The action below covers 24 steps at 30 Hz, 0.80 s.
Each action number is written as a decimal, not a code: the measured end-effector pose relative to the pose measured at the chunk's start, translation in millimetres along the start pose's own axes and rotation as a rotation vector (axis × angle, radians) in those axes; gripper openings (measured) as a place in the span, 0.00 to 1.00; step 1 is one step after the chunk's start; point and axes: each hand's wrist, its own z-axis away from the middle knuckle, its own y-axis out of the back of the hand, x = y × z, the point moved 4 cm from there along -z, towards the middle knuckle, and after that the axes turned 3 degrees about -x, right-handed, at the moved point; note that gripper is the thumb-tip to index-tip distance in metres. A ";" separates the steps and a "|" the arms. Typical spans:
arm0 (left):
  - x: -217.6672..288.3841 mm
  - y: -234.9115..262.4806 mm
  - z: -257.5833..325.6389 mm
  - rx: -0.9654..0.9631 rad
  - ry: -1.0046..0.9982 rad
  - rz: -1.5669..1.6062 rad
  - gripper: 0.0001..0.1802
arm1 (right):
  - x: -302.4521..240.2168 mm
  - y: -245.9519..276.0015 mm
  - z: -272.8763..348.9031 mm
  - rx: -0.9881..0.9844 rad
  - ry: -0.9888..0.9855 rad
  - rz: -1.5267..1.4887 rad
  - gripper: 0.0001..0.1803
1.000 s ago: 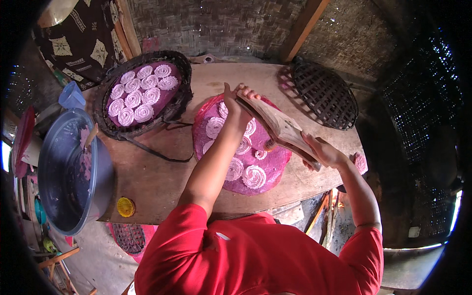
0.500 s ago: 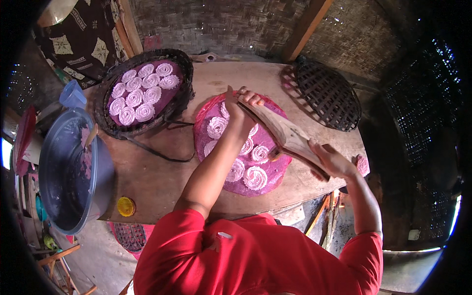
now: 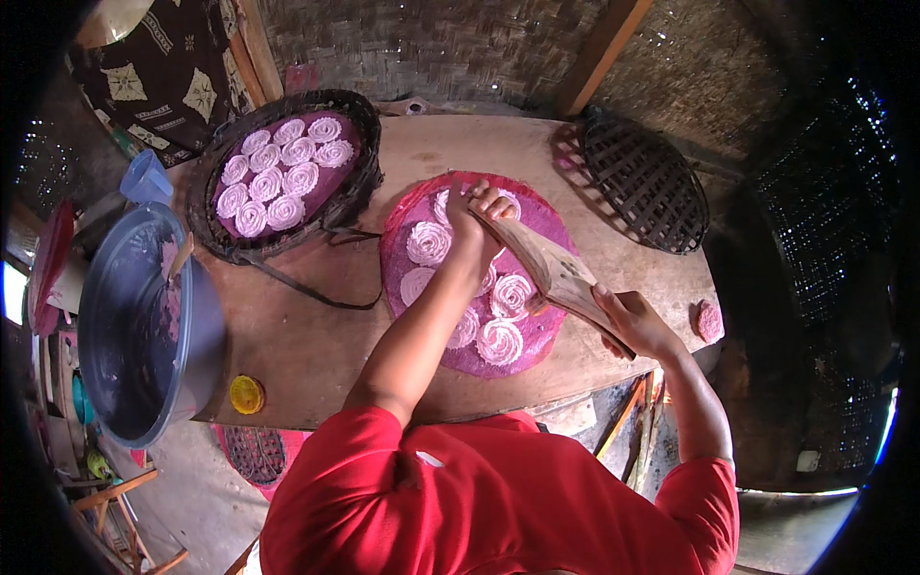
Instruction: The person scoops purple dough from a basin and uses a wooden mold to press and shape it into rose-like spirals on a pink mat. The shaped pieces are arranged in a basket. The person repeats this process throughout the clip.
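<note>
Both my hands hold a two-armed wooden press [image 3: 558,273], which slants over a round tray lined with purple cloth [image 3: 541,353]. My left hand [image 3: 479,213] is wrapped round the press's far left end. Gripping its near right end is my right hand [image 3: 632,322], past the tray's edge. Pink-white swirls of dough strands lie on the cloth, among them one swirl [image 3: 427,244] left of the press and another [image 3: 500,342] near the front. The press and my left forearm cover the middle of the tray, so I cannot see whether dough is coming out underneath.
At the back left, a dark woven basket [image 3: 369,182] holds several pink swirls on purple cloth. A deep blue-grey tub [image 3: 206,335] with dough smears stands left, near a yellow lid [image 3: 246,394]. An upturned woven basket [image 3: 642,182] and a pink lump [image 3: 708,321] are right.
My left hand has shifted slightly right and nearer with its end of the press, and a swirl shows beyond it. My right hand has moved a little left. Both keep their grip.
</note>
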 end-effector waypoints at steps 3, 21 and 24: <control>-9.0 5.2 -9.9 -0.051 -0.030 0.070 0.23 | 11.9 9.6 -3.8 -0.075 0.030 -0.146 0.40; -2.0 -42.2 -15.9 0.059 -0.097 0.158 0.23 | 61.0 -45.1 -86.1 0.102 0.181 -0.327 0.23; 6.0 -61.3 -19.5 0.015 -0.071 0.180 0.27 | 26.2 -47.4 -90.5 0.208 0.482 0.102 0.20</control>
